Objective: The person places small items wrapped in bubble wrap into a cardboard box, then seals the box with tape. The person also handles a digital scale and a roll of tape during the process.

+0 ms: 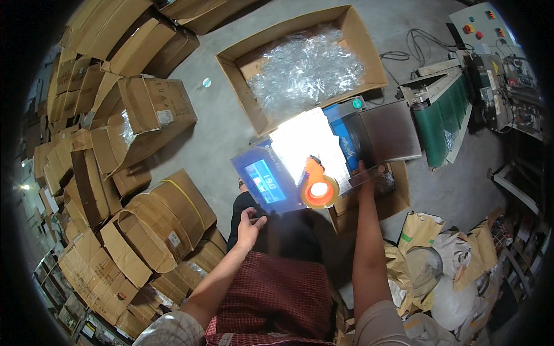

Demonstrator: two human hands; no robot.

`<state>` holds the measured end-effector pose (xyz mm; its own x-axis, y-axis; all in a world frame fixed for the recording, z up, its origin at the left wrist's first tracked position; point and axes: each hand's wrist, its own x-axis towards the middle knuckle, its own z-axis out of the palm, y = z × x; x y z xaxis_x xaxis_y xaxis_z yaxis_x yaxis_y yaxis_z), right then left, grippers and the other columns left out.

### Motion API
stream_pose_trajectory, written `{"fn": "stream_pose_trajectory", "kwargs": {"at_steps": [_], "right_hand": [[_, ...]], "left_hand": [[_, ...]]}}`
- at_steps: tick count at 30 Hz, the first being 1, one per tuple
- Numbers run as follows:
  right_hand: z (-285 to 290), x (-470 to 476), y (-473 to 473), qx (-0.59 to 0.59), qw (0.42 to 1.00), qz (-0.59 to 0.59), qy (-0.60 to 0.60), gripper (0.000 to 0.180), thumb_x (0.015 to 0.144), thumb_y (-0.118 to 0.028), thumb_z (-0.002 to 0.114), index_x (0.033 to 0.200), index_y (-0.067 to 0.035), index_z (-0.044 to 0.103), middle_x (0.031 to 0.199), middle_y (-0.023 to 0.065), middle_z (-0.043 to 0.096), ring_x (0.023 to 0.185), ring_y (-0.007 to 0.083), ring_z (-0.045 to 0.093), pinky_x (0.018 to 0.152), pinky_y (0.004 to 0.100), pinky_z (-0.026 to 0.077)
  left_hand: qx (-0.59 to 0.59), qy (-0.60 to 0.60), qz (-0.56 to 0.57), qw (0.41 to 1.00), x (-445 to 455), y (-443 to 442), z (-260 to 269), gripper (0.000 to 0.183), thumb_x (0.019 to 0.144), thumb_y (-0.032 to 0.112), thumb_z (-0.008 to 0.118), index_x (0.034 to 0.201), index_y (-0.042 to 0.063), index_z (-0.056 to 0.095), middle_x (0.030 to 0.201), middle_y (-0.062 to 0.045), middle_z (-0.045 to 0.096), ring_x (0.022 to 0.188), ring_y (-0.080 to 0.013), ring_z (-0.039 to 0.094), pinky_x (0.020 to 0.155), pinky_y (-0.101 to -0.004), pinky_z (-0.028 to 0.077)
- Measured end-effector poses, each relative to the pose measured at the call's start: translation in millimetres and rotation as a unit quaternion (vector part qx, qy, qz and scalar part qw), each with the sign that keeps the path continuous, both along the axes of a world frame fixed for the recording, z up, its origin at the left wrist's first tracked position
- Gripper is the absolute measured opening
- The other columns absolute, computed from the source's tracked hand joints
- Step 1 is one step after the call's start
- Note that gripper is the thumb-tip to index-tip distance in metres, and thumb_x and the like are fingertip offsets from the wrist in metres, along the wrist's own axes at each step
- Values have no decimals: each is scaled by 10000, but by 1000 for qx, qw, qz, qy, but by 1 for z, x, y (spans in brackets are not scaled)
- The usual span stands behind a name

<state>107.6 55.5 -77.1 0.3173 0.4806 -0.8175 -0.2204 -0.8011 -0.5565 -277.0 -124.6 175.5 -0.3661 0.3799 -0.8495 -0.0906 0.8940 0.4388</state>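
Observation:
My left hand (249,226) is raised just below a blue panel with a lit display (265,181), fingers apart and holding nothing. The display bears digits. My right hand (365,173) reaches to the right side of the machine, beside a clear plastic guard (368,176); its fingers are in shadow and partly hidden. An orange tape dispenser (315,168) with a tape roll lies on the panel's right part, over brightly lit white sheets (305,134). Past the sheets sit a blue machine part (344,136) and a brown metal cover (389,129).
A large open carton (238,97) beyond the machine holds clear plastic packets (309,69). Another carton (398,186) stands below my right hand. Stacked cartons (160,220) line the left. A green conveyor belt (443,116) and control box (482,26) stand right, above paper sacks (417,229).

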Motion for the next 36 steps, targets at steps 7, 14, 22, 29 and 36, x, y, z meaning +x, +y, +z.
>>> {"fn": "stream_pose_trajectory", "kwargs": {"at_steps": [7, 14, 22, 29, 36], "right_hand": [[-16, 4, -16, 73, 863, 371, -336, 378, 924, -379, 697, 1098, -49, 634, 923, 93, 654, 864, 238, 626, 764, 377, 510], [87, 21, -95, -61, 880, 351, -314, 329, 991, -256, 530, 1158, 8, 635, 1021, 157, 680, 988, 256, 652, 861, 401, 525], [303, -84, -108, 109, 970, -64, 207, 289, 913, -45, 598, 1194, 7, 644, 1088, 92, 674, 952, 174, 630, 851, 301, 508], [419, -204, -46, 123, 950, 10, 287, 291, 949, -34, 562, 1229, 29, 607, 1131, 107, 653, 968, 197, 656, 854, 320, 556], [512, -282, -32, 136, 931, 123, 317, 276, 948, -42, 573, 1214, 32, 594, 1162, 115, 640, 978, 219, 670, 814, 369, 598]], "left_hand": [[-13, -38, -14, 999, -6, -14, -5, 411, 898, 146, 724, 1245, -1, 558, 1116, -79, 636, 937, -157, 631, 791, -286, 509], [4, -111, -19, 994, -2, -18, 5, 206, 924, 93, 659, 1119, 26, 647, 966, -24, 664, 871, -118, 606, 790, -257, 484], [44, -275, -18, 960, 22, 59, 77, 343, 961, 155, 644, 1269, 18, 578, 1147, -61, 643, 1046, -168, 612, 905, -308, 482], [167, -334, 34, 927, -1, 134, 180, 346, 962, 180, 652, 1263, 25, 581, 1092, -79, 666, 996, -184, 644, 899, -334, 500], [251, -304, 109, 913, -84, 138, 252, 151, 930, 92, 677, 1062, 19, 666, 936, -57, 701, 764, -124, 643, 684, -254, 518]]}}
